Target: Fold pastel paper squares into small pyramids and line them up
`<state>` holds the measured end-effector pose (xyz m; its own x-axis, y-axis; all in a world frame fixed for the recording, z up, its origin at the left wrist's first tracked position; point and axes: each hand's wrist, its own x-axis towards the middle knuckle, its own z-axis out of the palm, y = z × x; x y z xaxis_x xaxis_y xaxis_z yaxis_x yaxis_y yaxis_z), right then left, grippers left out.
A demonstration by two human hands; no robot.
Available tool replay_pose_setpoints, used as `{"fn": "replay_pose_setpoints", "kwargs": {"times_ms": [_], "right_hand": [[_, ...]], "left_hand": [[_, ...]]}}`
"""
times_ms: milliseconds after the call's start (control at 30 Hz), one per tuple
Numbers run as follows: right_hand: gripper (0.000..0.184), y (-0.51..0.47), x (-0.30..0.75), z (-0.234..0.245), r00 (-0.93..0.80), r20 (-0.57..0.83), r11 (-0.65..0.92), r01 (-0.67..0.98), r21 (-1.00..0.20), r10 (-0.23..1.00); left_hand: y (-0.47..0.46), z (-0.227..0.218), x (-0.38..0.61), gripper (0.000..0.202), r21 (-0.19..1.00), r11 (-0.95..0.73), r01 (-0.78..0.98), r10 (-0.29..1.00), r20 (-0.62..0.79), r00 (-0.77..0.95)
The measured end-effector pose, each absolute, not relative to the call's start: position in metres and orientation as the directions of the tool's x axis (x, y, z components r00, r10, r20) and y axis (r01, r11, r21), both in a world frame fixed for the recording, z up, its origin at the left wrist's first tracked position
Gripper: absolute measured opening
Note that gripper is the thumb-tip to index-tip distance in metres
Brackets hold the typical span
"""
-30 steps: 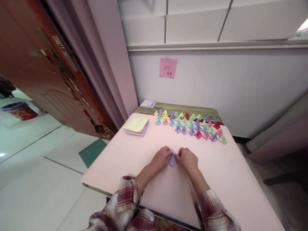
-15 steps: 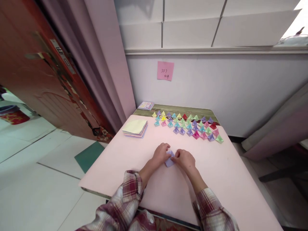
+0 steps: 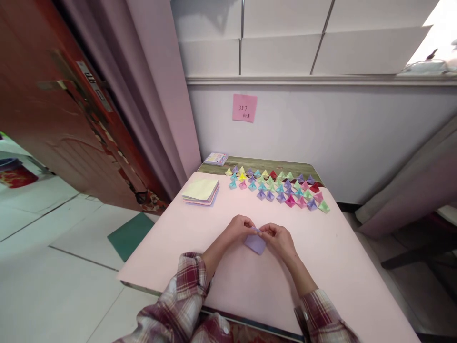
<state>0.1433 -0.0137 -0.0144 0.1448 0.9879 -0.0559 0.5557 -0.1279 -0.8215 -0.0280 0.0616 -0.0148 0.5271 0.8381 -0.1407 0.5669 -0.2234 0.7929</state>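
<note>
A small folded sheet of purple paper (image 3: 255, 244) is between my hands over the pink tabletop. My left hand (image 3: 242, 227) pinches its upper left edge, fingers closed. From the other side my right hand (image 3: 279, 237) grips the upper right edge between thumb and fingers. The fingertips of both hands nearly meet and cover the paper's top edge. Beyond them stand several rows of small folded paper shapes (image 3: 290, 201) in purple, green, blue, pink, yellow and red.
To the left lies a stack of square coloured paper (image 3: 200, 189), yellow on top. A printed pack (image 3: 216, 158) rests at the table's back left corner. The pink-covered table (image 3: 171, 247) meets the wall, where a pink note (image 3: 244, 108) hangs. A green sheet (image 3: 131, 236) lies on the floor.
The purple paper now shows a wider flat face below my fingers. Both hands have come closer together at its top edge, and the view has shifted slightly.
</note>
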Motion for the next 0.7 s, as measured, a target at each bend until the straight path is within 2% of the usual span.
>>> {"fn": "replay_pose_setpoints", "kwargs": {"times_ms": [33,100,167,233,300,400,567,633,700], "right_hand": [[0.021,-0.014,0.145,-0.012,0.136,0.005,-0.074,0.571,-0.818,0.991],[0.02,-0.015,0.145,-0.007,0.121,0.174,0.058,0.637,-0.769,0.977],[0.019,-0.017,0.144,-0.004,0.104,0.36,0.179,0.721,-0.669,0.927],[0.021,-0.023,0.142,-0.006,0.071,0.469,0.238,0.79,-0.565,0.88],[0.026,-0.031,0.139,-0.011,0.011,0.46,0.244,0.836,-0.491,0.888],[0.028,-0.044,0.138,-0.023,-0.109,0.376,0.269,0.873,-0.407,0.92],[0.024,-0.053,0.14,-0.036,-0.203,0.344,0.336,0.858,-0.389,0.917],[0.021,-0.052,0.14,-0.036,-0.198,0.337,0.329,0.856,-0.398,0.921],[0.02,-0.05,0.14,-0.035,-0.166,0.316,0.294,0.862,-0.413,0.934]], "left_hand": [[0.059,-0.01,-0.029,0.018,0.795,-0.259,0.548,0.845,-0.088,0.527],[0.051,0.002,-0.03,0.014,0.744,-0.442,0.502,0.843,0.153,0.515],[0.04,0.013,-0.031,0.013,0.579,-0.648,0.495,0.754,0.394,0.526],[0.026,0.016,-0.035,0.018,0.41,-0.775,0.481,0.632,0.488,0.602],[0.012,0.01,-0.04,0.022,0.345,-0.82,0.456,0.572,0.465,0.676],[-0.006,-0.011,-0.045,0.027,0.333,-0.803,0.494,0.594,0.386,0.706],[-0.018,-0.033,-0.045,0.031,0.263,-0.794,0.547,0.607,0.332,0.722],[-0.015,-0.032,-0.043,0.027,0.328,-0.76,0.561,0.649,0.333,0.684],[-0.01,-0.028,-0.041,0.02,0.454,-0.677,0.579,0.731,0.318,0.604]]}}
